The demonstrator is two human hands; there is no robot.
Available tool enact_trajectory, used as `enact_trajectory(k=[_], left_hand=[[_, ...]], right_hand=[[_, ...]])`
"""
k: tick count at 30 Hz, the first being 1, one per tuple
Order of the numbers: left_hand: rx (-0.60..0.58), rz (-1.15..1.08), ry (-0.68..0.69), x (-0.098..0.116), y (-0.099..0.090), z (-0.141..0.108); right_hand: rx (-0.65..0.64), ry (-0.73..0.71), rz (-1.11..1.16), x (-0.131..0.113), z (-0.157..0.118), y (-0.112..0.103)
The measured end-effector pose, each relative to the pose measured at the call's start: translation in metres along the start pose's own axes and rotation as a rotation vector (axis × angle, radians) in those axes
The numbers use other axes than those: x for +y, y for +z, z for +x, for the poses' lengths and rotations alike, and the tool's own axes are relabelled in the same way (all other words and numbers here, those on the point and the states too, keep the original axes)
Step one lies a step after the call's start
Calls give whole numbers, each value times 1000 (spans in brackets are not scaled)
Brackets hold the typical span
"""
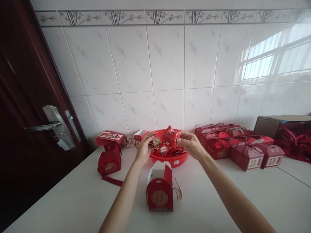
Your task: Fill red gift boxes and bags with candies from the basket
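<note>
My right hand (190, 144) pinches a shiny red wrapped packet (171, 136) between thumb and fingers, above a red plastic basin (170, 161). At the basin's left side, my left hand (145, 147) is curled round a gold-patterned packet (156, 141); its fingertips are partly hidden. More red printed packets (164, 149) lie in the basin below both hands. Nearest to me stands a red gift box (159, 195) with its top flaps up and white inside showing. A twisted cord handle (178, 189) hangs at its right side.
Several red gift boxes with ribbons (246, 157) stand in a group at the right, beside a cardboard carton (269, 124) of red ribbon. More red boxes (110, 160) are stacked at the left, with a dark red ribbon (111, 180) on the white table. A tiled wall is behind, a door left.
</note>
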State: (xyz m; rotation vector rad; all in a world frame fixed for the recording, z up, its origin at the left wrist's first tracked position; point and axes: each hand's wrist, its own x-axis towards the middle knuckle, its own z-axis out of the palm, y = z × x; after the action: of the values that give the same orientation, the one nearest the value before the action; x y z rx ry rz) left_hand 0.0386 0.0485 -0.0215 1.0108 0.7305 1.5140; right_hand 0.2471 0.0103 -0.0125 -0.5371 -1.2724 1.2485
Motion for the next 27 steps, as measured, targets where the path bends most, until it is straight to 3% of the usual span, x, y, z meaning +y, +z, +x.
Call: enact_trajectory(k=[3,5,7,9,16,21,27], left_hand=[[-186,273,-38,25,-10,-24],[-369,481,-40,39,-14,-39],[-541,666,-4,48,-16,-50],[-626,828,17,52,-15,-58],[-719,1334,-39,56,-5,-68],[-773,1381,-187,66,-3,-73],[-689,1422,-162,75,-8,-77]], right_hand=[[-17,-20,-4,-6,-4,9],[-46,-31,0,-6,-6,14],[-71,-43,-18,-5,-7,18],[-81,-52,-73,-5,-9,21],[-55,-25,-233,-16,-17,17],[-39,-26,-292,-22,-20,13],[-26,-37,-331,-27,-22,16]])
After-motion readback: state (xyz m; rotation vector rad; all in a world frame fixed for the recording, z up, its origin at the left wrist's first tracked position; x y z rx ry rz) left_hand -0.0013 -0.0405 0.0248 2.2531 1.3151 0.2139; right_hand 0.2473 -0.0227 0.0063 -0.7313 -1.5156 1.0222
